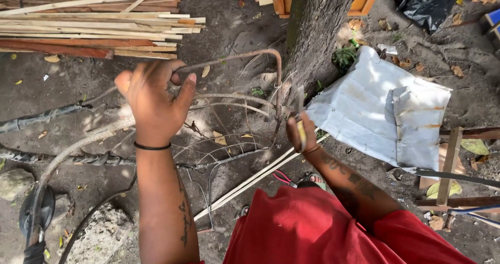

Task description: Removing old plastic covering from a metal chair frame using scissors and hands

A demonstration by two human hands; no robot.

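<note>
Left hand [155, 98] grips a bent rusty rod [245, 55]; right hand [300, 131] clutches something blurred, hard to identify

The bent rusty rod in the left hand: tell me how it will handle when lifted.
The rusty rod looks like solid metal, so probably stiff and heavy for its thinness. Its hooked bend by the tree trunk may snag the loose wires. The rough rust likely keeps the left hand from slipping.
</note>
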